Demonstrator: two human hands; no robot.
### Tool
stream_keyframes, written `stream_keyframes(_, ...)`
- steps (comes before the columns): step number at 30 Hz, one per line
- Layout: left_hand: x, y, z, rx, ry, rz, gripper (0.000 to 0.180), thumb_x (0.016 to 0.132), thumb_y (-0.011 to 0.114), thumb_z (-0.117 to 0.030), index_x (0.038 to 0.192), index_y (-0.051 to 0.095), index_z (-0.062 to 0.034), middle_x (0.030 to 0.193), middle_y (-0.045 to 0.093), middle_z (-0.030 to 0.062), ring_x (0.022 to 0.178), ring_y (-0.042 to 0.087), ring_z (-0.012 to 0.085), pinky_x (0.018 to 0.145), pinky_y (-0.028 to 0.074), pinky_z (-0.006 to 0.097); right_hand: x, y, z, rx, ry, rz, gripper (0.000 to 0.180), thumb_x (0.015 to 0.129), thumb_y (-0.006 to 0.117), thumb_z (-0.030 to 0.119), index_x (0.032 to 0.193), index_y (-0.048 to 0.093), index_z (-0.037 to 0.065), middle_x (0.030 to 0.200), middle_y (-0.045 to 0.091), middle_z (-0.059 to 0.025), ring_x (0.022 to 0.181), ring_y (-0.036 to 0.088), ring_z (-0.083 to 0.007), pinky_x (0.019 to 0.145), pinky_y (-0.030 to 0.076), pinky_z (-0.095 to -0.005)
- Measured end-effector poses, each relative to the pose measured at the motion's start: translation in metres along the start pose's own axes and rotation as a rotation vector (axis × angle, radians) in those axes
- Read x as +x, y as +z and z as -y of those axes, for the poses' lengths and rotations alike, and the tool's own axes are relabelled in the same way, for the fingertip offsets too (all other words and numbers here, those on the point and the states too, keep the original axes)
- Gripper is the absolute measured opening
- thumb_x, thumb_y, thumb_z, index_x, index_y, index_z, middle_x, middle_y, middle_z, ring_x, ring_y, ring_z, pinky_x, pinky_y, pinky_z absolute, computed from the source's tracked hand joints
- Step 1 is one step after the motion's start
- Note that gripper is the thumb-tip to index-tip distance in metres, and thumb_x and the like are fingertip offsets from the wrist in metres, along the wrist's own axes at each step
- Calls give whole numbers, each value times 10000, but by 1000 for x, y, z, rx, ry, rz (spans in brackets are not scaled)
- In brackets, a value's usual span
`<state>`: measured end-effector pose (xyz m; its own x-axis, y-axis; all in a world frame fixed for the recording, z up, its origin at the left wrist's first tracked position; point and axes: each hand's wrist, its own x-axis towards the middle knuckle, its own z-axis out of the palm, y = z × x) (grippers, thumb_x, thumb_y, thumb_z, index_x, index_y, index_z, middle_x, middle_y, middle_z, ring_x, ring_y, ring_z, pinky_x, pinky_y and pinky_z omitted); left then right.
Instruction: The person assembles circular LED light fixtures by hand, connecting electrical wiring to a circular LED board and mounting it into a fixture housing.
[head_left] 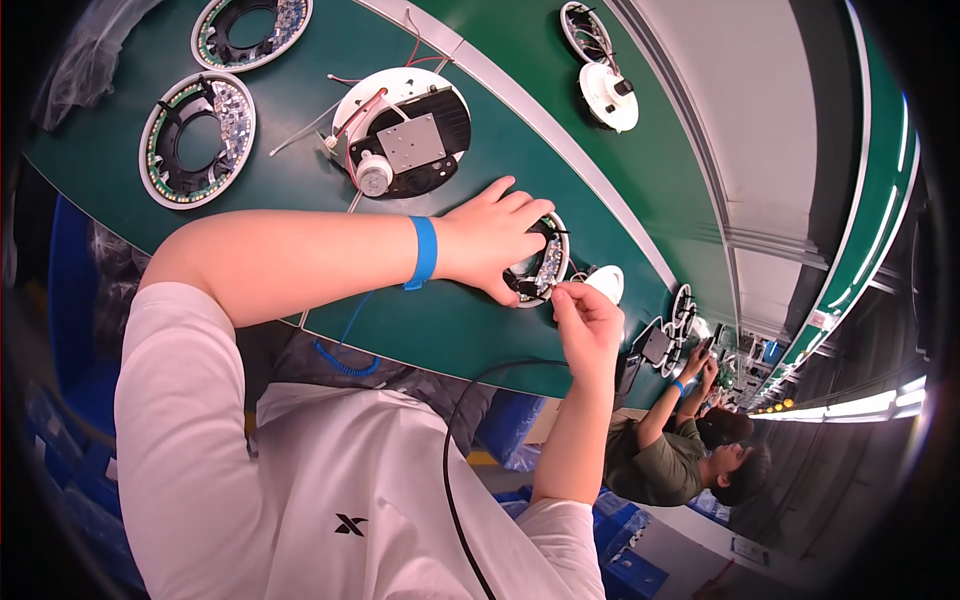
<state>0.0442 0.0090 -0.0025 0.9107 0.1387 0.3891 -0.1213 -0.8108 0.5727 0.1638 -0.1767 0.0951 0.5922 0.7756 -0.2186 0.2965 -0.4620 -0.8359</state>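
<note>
On the left of the desk (110, 150), two light rings (232, 125) lie with their circuit sides up, probably so their parts stay unharmed and easy to reach. Next comes a round white unit (411, 143) with its motor side up, likely resting that way to leave its loose wires free. The left hand (495, 235) spreads over a smaller ring (553, 262) on the desk, before the person; its grip grasps that ring, thumb by the near edge, seemingly to steady it. The right hand (595, 315) brings thumb and forefinger together at the ring's right rim, a pinch that suits fine work. A white disc (606, 282) sits just beyond, perhaps kept close because thin wires run near it.

The picture's top edge cuts off the farther light ring. The left palm and fingers cover much of the smaller ring. Whether the right grip pinches anything, I cannot tell. The right fingers partly mask the disc, and the crowded parts by the co-worker (660, 460) are too small to sort out.
</note>
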Motion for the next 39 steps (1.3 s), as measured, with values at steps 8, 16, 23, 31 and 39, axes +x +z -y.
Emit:
stream_keyframes(8, -1, -2, 0, 56, -8, 2, 700, 702, 830, -559, 1145, 705, -31, 1502, 443, 237, 1400, 422, 400, 1219, 239, 616, 34, -11, 11, -496, -20, 22, 84, 916, 730, 57, 878, 731, -18, 627, 546, 52, 580, 460, -28, 524, 360, -245)
stream_keyframes(16, 2, 1, -2, 61, -4, 14, 682, 714, 818, -567, 1128, 714, -35, 1503, 443, 232, 1391, 429, 392, 1218, 238, 614, 83, -17, -5, -517, 74, 74, 101, 851, 709, 42, 781, 688, -27, 606, 573, 21, 571, 497, -48, 511, 393, -269)
stream_keyframes(23, 3, 0, -3, 52, 8, 21, 682, 719, 807, -582, 1112, 715, -32, 1490, 449, 230, 1383, 434, 388, 1216, 240, 610, 88, -22, -1, -426, 181, 108, 90, 855, 705, 21, 779, 690, -26, 641, 603, 23, 574, 511, -48, 509, 388, -254)
stream_keyframes(31, 4, 5, -3, 89, 26, -19, 716, 713, 804, -610, 1119, 738, -24, 1411, 502, 213, 1301, 485, 370, 1185, 265, 605, 91, -23, 0, -366, 204, 131, 102, 862, 711, 15, 769, 683, -17, 653, 597, 29, 571, 490, -47, 506, 372, -255)
stream_keyframes(39, 3, 2, -2, 53, -1, 9, 679, 710, 807, -578, 1100, 720, -28, 1470, 467, 225, 1364, 450, 384, 1206, 260, 605, 91, -17, 9, -404, 181, 177, 99, 862, 708, 20, 777, 683, -26, 646, 602, 25, 569, 492, -49, 503, 370, -257)
